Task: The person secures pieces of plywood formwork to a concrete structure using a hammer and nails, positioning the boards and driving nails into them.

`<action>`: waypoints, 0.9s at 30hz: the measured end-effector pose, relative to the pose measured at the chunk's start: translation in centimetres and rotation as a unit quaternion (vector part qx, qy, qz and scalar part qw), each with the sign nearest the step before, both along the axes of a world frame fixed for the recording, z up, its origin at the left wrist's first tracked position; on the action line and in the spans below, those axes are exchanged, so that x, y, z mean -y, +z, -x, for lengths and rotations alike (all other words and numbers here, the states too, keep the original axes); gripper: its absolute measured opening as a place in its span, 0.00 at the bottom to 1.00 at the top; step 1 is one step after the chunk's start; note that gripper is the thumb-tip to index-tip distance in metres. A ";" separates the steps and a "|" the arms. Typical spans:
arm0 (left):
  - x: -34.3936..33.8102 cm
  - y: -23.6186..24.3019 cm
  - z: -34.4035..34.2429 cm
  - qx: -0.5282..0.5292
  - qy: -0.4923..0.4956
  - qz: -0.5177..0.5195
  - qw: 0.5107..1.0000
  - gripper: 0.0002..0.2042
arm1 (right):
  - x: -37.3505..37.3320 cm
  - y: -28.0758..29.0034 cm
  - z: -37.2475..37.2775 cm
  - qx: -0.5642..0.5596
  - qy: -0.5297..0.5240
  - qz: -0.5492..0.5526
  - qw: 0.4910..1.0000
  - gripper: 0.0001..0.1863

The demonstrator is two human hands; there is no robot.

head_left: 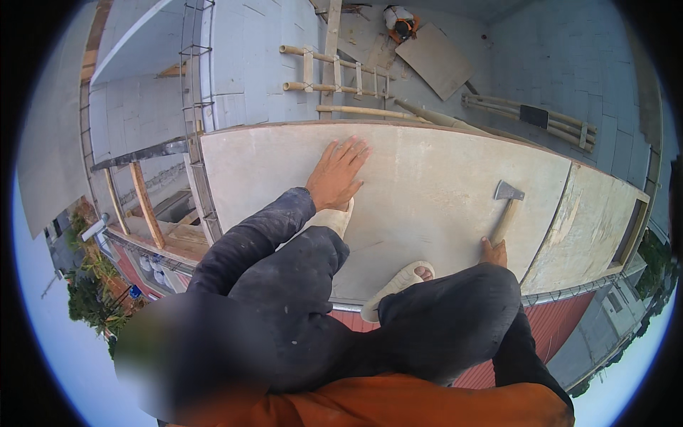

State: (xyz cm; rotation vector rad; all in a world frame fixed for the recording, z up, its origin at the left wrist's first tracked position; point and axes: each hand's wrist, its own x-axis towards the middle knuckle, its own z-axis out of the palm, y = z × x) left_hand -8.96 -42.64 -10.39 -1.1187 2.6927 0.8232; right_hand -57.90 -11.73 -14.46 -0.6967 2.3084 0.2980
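I crouch on a flat grey plywood panel (427, 178) high up on a building. My left hand (336, 173) lies flat on the panel with its fingers spread and holds nothing. My right hand (493, 252) grips the wooden handle of a hammer (508, 204) whose metal head rests on the panel. My knees in dark trousers and my feet in pale sandals (395, 285) fill the lower middle of the view.
Beyond the panel a bamboo ladder (334, 75) and bamboo poles (530, 117) lie on a lower grey slab, where another person (400, 23) crouches by a board. A rebar cage (196, 114) rises at the left. The panel's near edge drops to a red roof (562, 320).
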 end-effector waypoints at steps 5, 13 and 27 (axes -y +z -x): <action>-5.9 2.9 -8.4 -0.034 0.240 -0.213 0.946 0.24 | 1.3 0.9 -0.5 -0.023 -0.030 0.015 0.999 0.50; -22.6 7.0 -15.0 -0.099 0.635 -0.159 0.750 0.17 | 4.8 5.9 0.5 -0.011 -0.034 0.018 0.999 0.47; -38.3 7.1 -18.9 0.056 0.796 -0.039 0.601 0.13 | 13.4 9.6 -0.3 -0.003 0.057 0.012 0.998 0.43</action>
